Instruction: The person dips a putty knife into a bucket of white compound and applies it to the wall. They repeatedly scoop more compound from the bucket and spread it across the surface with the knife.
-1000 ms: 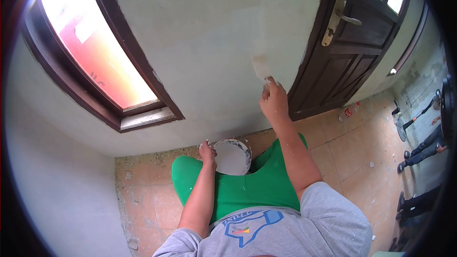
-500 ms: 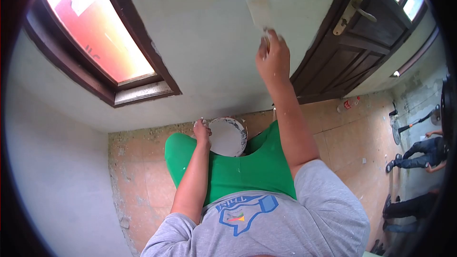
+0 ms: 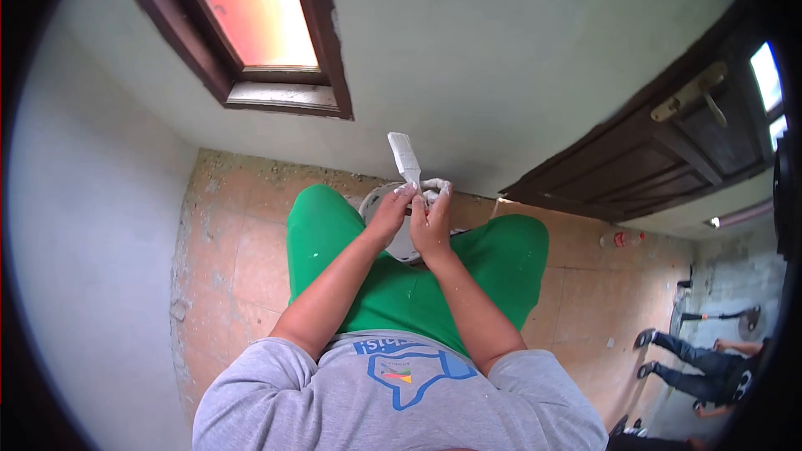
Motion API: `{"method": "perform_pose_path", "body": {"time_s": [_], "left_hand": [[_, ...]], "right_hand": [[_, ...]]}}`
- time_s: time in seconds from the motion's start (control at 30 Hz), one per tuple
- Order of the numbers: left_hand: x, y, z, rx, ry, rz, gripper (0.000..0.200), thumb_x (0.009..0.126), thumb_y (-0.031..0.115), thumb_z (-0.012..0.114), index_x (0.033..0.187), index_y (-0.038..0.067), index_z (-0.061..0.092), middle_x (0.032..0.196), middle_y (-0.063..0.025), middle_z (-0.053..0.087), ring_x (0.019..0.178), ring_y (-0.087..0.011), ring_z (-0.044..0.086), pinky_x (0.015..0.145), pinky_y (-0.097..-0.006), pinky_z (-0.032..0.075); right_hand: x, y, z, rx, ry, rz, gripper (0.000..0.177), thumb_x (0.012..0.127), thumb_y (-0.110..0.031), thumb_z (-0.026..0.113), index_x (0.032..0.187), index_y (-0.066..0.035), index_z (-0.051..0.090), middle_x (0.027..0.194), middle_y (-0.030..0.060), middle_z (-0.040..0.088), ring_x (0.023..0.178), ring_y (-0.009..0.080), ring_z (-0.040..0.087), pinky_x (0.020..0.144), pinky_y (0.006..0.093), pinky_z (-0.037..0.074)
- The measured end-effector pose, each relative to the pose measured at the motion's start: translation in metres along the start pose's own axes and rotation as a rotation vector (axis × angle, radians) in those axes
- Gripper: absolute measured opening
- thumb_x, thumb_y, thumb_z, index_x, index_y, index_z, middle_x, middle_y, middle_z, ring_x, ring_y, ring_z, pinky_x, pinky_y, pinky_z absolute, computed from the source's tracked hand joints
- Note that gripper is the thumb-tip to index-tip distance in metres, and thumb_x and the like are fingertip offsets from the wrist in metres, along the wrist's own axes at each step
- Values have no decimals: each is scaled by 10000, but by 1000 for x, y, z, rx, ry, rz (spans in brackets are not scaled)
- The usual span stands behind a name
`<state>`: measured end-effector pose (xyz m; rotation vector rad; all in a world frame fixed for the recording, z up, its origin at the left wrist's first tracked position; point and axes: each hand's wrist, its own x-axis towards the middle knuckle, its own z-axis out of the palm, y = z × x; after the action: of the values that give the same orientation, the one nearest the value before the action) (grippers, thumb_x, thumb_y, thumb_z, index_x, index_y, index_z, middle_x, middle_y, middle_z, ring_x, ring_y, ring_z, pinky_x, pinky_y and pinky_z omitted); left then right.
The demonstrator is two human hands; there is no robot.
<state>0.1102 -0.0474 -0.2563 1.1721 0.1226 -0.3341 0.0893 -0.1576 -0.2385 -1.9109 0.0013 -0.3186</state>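
A white-coated paintbrush [image 3: 403, 156] points up toward the wall, its handle end hidden among my fingers. My left hand [image 3: 390, 215] has its fingertips closed at the base of the brush. Against it, my right hand [image 3: 431, 230] is closed around the handle area, with white paint smeared on the fingers. A white shape beside the right fingers cannot be made out clearly. Directly below both hands is a round bucket [image 3: 368, 203] with white paint inside, between my green-clad knees and partly covered by my hands.
Ahead is a pale wall [image 3: 468, 58], with a brown window frame [image 3: 341, 58] at left and a dark wooden door [image 3: 660, 138] at right. A bottle [image 3: 622, 239] lies on the tiled floor [image 3: 576, 309]. Another person's legs [image 3: 681, 359] are at far right.
My right hand has come down from the wall with the paintbrush to above the bucket. My left hand has shifted right and up from the bucket's left side to meet it.
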Motion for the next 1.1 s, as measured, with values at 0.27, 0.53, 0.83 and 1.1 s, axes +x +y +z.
{"method": "perform_pose_path", "body": {"time_s": [0.27, 0.53, 0.83, 1.1], "left_hand": [[4, 77, -6, -23, 110, 260, 267, 1034, 232, 555, 965, -14, 633, 881, -49, 676, 825, -114, 651, 697, -286, 522], [22, 231, -11, 752, 532, 917, 231, 978, 162, 617, 876, -45, 610, 649, -121, 568, 537, -190, 560, 524, -356, 448], [59, 282, 8, 707, 658, 1125, 238, 973, 157, 622, 868, -56, 609, 612, -87, 507, 539, -119, 426, 513, -331, 369], [72, 252, 8, 770, 666, 1037, 257, 961, 154, 629, 840, -69, 591, 559, -71, 492, 513, -123, 409, 498, -340, 357]], "right_hand": [[12, -28, 0, 247, -44, -83, 462, 931, -120, 593, 1321, 15, 387, 1072, 183, 595, 945, 294, 619, 828, 388, 491], [39, -52, -32, 290, 34, 27, 504, 899, -14, 628, 1331, -56, 373, 1067, 59, 483, 813, 107, 496, 725, 264, 446], [53, -34, -31, 134, 34, 37, 488, 866, -40, 648, 1300, -36, 426, 1063, 85, 497, 782, 133, 519, 707, 294, 467], [51, -30, -34, 28, 29, 62, 467, 842, -77, 656, 1272, -45, 476, 1103, 120, 525, 792, 182, 578, 731, 347, 501]]}}
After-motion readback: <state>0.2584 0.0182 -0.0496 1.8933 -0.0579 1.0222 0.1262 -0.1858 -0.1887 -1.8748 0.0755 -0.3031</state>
